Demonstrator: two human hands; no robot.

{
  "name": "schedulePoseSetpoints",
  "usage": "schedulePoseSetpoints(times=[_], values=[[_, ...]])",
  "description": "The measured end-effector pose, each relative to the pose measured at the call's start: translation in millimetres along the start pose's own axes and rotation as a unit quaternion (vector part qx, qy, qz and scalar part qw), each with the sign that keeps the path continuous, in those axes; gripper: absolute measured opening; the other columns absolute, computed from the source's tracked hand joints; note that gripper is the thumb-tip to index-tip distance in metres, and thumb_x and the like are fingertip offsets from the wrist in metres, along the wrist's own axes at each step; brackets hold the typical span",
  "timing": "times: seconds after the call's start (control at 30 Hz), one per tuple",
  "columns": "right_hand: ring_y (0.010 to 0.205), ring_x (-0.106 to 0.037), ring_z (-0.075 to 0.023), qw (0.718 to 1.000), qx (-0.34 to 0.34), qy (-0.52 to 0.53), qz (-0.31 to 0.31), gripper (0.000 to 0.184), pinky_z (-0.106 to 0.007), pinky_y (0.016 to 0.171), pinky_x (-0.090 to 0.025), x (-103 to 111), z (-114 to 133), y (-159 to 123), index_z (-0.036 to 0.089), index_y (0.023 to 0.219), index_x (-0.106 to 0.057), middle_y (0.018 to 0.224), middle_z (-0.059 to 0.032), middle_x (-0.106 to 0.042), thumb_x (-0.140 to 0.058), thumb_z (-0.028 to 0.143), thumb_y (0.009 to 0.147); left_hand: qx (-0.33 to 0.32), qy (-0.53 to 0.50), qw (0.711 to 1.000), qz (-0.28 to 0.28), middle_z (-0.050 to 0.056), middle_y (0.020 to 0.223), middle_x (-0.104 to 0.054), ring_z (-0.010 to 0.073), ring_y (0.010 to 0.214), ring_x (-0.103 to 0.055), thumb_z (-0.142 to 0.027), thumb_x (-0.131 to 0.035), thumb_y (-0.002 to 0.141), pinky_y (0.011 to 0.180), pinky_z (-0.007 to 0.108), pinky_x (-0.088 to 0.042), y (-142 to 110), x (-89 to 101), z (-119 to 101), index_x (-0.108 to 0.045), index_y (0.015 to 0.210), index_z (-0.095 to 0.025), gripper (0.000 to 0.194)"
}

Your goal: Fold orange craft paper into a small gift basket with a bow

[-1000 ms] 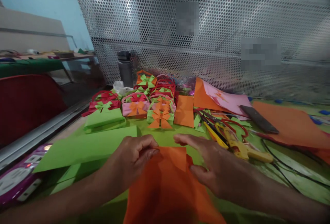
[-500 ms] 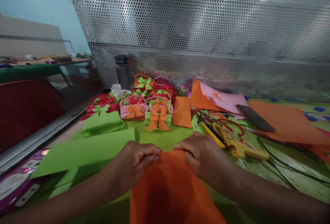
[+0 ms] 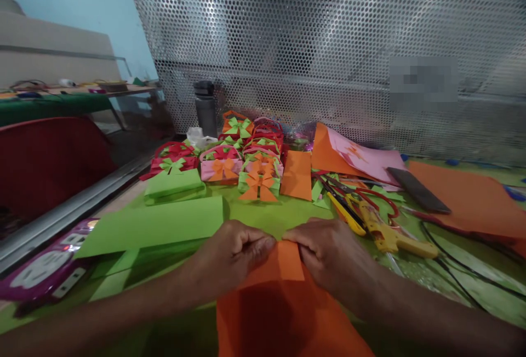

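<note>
An orange paper sheet (image 3: 283,302) lies in front of me on the green table cover (image 3: 263,215). Its far edge is folded back toward me as a narrow flap. My left hand (image 3: 230,253) pinches the left end of that folded edge with closed fingers. My right hand (image 3: 329,253) pinches the right end, its fingertips nearly touching the left hand's. Both forearms reach in from the bottom of the view.
Green paper sheets (image 3: 156,225) lie at left. Several small paper baskets with bows (image 3: 242,154) stand behind, by a grey bottle (image 3: 205,107). A yellow glue gun (image 3: 386,233), scissors (image 3: 349,198), a phone (image 3: 419,197), orange and pink sheets (image 3: 468,200) lie at right. A perforated metal screen (image 3: 329,44) closes the back.
My right hand went from spread open over the sheet to pinching its far edge. Both hands have closed in toward each other, and the folded flap now shows between them.
</note>
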State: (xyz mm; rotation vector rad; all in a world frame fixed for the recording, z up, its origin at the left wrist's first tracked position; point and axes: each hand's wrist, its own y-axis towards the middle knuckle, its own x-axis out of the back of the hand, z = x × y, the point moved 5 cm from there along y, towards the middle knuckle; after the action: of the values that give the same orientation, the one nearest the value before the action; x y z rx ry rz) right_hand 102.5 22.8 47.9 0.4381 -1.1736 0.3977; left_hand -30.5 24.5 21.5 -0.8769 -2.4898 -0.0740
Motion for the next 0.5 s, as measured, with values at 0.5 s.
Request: schedulePoseSetpoints(times=[0.5], values=[[0.052,-0.046,-0.0099,0.993,-0.042,0.111,0.018,0.024,-0.02,0.047,-0.028,6,-11,7,0.017,0.063,-0.065,0.054,0.0017,-0.058,-0.043,0.007,0.065,0.032,0.121,0.991,-0.048,0.007,0.117,-0.058,0.0229,0.1,-0.054,-0.046,-0.071,0.06,0.084,0.027,-0.04,-2,15.9,2,-0.04,0.13,-0.02,0.081]])
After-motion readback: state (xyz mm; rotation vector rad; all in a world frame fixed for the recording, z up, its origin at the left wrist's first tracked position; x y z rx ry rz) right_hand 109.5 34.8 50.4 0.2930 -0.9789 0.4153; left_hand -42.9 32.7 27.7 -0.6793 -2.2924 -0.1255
